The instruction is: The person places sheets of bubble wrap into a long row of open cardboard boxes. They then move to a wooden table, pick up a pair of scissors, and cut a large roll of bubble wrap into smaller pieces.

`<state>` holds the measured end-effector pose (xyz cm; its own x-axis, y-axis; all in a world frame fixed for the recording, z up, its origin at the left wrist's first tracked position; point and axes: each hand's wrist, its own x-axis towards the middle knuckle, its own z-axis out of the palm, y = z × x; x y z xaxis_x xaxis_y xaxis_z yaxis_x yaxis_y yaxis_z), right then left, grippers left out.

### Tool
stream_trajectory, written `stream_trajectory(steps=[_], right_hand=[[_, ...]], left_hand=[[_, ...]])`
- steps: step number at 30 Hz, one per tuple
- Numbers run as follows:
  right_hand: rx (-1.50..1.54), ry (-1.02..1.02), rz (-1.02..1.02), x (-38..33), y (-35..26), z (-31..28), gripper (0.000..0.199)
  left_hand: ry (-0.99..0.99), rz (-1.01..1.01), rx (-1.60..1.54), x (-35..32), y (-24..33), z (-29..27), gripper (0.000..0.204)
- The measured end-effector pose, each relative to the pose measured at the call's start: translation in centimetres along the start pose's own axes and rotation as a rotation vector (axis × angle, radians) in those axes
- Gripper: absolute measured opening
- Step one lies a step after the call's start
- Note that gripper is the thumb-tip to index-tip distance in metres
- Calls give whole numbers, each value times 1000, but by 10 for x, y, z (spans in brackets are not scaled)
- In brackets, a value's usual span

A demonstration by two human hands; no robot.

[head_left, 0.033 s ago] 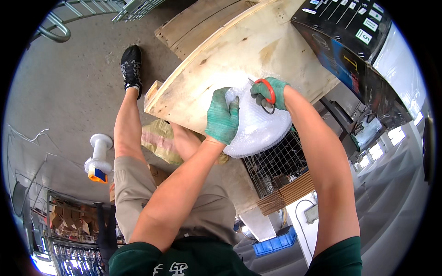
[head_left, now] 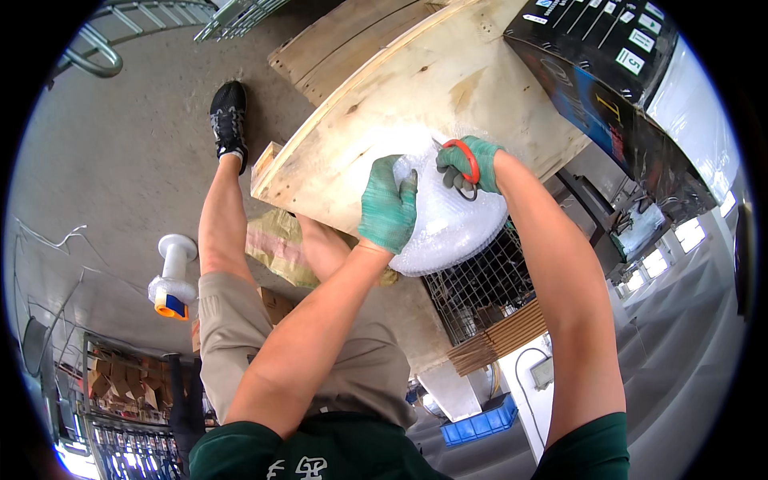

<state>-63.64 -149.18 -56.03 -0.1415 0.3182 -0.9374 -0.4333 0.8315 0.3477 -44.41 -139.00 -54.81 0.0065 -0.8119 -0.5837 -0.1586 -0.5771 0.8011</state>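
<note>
A sheet of clear bubble wrap (head_left: 452, 228) lies over the near edge of a pale plywood board and hangs down past it. My left hand (head_left: 390, 206), in a green glove, grips the wrap's left part, its thumb on top; the other fingertips are partly lost in glare. In my gloved right hand (head_left: 472, 164) is a pair of scissors (head_left: 466, 152) with red and dark handles. Their short visible blade points left, over the wrap. Whether the blades are apart cannot be made out.
The plywood board (head_left: 344, 128) extends away from me. A large dark printed box (head_left: 592, 96) stands at its far right. Below the wrap is a wire-mesh basket (head_left: 480, 280). A white roll core (head_left: 177, 256) is on the floor at left, a blue crate (head_left: 480, 420) lower right.
Hardly anything differs. The scissors have turned slightly in my right hand, and less of their dark loop shows. My left hand stays at the same spot on the wrap.
</note>
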Motion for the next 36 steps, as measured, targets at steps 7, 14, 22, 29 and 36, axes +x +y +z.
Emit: stream_trajectory(steps=[7,14,22,29,36], right_hand=[[153,-70,-49,3,-6,0,28],[308,104,-326,-35,-2,-21,26],[66,-90,-338,-108,14,3,34],[-11,-180,-33,-72,10,4,45],[-16,-215,57,-38,-6,-6,56]], left_hand=[[-41,59,-29,-10,2,-4,26],[32,-73,-100,-10,-10,-10,30],[16,-7,-31,-5,-24,-11,27],[10,2,-38,-7,-21,-7,27],[-8,18,-66,1,-10,-8,27]])
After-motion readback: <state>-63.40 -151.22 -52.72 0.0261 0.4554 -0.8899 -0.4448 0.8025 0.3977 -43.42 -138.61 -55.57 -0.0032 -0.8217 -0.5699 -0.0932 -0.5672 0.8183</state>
